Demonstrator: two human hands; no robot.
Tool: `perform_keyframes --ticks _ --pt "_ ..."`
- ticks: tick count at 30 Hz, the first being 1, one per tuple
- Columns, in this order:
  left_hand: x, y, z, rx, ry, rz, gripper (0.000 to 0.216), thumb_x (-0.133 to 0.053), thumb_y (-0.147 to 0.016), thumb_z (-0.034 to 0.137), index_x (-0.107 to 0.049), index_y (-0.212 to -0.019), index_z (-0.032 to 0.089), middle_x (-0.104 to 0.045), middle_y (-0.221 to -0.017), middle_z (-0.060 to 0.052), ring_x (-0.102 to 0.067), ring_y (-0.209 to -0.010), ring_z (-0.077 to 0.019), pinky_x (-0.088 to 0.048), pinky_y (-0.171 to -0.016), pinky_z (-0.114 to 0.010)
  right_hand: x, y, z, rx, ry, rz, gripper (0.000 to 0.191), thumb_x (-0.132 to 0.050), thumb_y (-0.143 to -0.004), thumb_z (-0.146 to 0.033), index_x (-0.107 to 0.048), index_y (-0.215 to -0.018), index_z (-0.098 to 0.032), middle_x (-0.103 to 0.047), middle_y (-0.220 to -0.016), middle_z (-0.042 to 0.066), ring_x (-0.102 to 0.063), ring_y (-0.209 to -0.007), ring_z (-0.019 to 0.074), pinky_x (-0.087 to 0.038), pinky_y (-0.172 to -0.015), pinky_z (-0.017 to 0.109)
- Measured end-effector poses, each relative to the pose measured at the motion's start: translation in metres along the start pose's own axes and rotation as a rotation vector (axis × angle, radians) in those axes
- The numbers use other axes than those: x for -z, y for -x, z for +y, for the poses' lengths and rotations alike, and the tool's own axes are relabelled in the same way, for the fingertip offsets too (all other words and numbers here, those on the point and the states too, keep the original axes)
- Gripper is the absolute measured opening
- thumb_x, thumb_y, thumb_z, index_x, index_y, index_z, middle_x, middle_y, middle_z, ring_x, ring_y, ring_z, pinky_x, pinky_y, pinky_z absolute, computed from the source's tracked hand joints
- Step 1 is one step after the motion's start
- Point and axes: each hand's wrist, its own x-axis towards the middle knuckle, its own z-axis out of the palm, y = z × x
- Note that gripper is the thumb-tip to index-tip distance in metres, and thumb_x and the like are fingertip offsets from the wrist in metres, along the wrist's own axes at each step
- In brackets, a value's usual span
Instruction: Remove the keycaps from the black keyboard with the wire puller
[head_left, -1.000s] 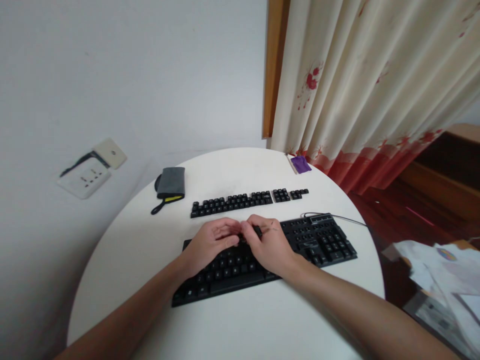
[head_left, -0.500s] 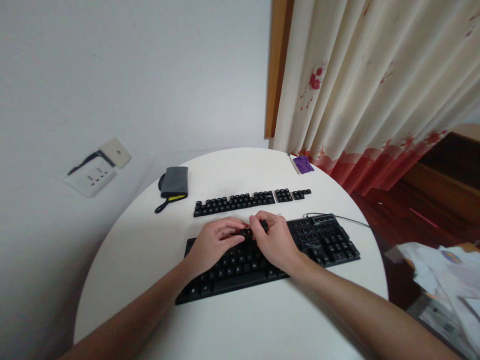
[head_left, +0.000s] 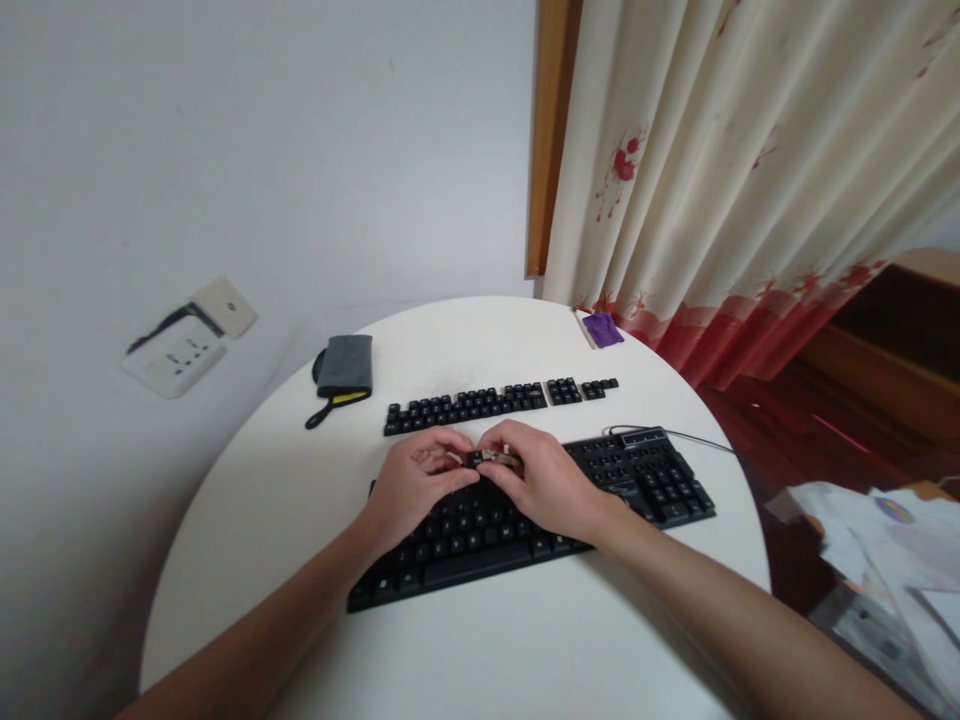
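Note:
A black keyboard (head_left: pixel 480 565) lies on the round white table, several of its upper rows without caps. Over its upper middle, my left hand (head_left: pixel 416 480) pinches a small black keycap (head_left: pixel 475 459) between thumb and fingers. My right hand (head_left: pixel 544 480) is closed from the other side around a thin, pale tool (head_left: pixel 510 460), its tip at the keycap. The tool's kind is hard to make out, as fingers cover most of it. Behind the hands, loose black keycaps (head_left: pixel 465 405) stand in ordered rows on the table.
A grey cloth pouch (head_left: pixel 345 366) with a dark loop lies at the back left. A purple cloth (head_left: pixel 602 329) rests by the far right edge. The keyboard's cable (head_left: pixel 682 437) runs off the right edge. A wall socket (head_left: pixel 180 350) and curtain (head_left: pixel 637 220) stand behind.
My two hands have shifted slightly left, and my right fingers have turned and opened out somewhat, exposing the pale tool. The keycap now shows between the fingertips. The keyboard has stayed in place.

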Motion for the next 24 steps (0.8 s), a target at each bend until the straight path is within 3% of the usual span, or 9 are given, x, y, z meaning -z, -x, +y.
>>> perform_keyframes --ticks 6,9,12,16,19,24 --pt "0.001 0.001 0.001 -0.025 -0.004 0.003 0.037 -0.085 -0.066 0.02 -0.065 -0.096 0.018 -0.072 -0.09 -0.003 -0.067 -0.078 -0.0158 -0.055 -0.074 -0.027 0.018 -0.007 0.006 -0.006 0.073 0.022 0.007 -0.062 -0.092 -0.024 -0.063 -0.097 -0.019 -0.067 -0.088 0.003 -0.057 -0.074 0.0151 -0.042 -0.068 0.027" --pt "0.002 0.0 -0.001 -0.051 -0.045 0.045 0.028 -0.076 -0.077 0.024 -0.064 -0.102 0.019 -0.07 -0.09 -0.002 -0.065 -0.075 -0.0141 -0.053 -0.07 -0.026 0.057 -0.013 0.029 -0.077 0.191 0.133 0.009 -0.065 -0.089 -0.024 -0.066 -0.096 -0.018 -0.068 -0.086 0.004 -0.056 -0.071 0.0151 -0.041 -0.067 0.027" --pt "0.002 -0.003 -0.003 -0.056 -0.097 0.084 0.016 -0.066 -0.086 0.029 -0.066 -0.098 0.018 -0.068 -0.081 -0.001 -0.062 -0.069 -0.0133 -0.049 -0.062 -0.024 0.109 -0.009 0.071 -0.253 0.359 0.234 0.011 -0.066 -0.086 -0.026 -0.068 -0.091 -0.017 -0.069 -0.079 0.003 -0.056 -0.067 0.0159 -0.04 -0.064 0.028" --pt "0.001 -0.005 -0.004 -0.053 -0.145 0.078 0.02 -0.058 -0.092 0.032 -0.067 -0.084 0.016 -0.066 -0.073 -0.002 -0.058 -0.065 -0.013 -0.045 -0.06 -0.025 0.16 0.009 0.126 -0.484 0.554 0.222 0.011 -0.069 -0.08 -0.026 -0.072 -0.083 -0.016 -0.07 -0.077 0.004 -0.059 -0.067 0.0178 -0.04 -0.064 0.028" --pt "0.004 -0.005 -0.006 -0.049 -0.111 0.048 0.024 -0.056 -0.094 0.034 -0.067 -0.082 0.016 -0.064 -0.07 -0.002 -0.056 -0.064 -0.0131 -0.044 -0.059 -0.025 0.167 0.018 0.147 -0.578 0.552 0.166 0.01 -0.073 -0.077 -0.025 -0.074 -0.081 -0.016 -0.073 -0.081 0.006 -0.064 -0.073 0.019 -0.043 -0.069 0.028" --pt "0.009 -0.005 -0.01 -0.042 -0.028 0.014 0.032 -0.051 -0.097 0.039 -0.067 -0.082 0.016 -0.064 -0.073 -0.003 -0.056 -0.067 -0.0137 -0.044 -0.062 -0.026 0.155 0.014 0.154 -0.63 0.556 0.07 0.011 -0.076 -0.074 -0.022 -0.076 -0.084 -0.018 -0.076 -0.083 0.005 -0.067 -0.077 0.0188 -0.045 -0.073 0.026"
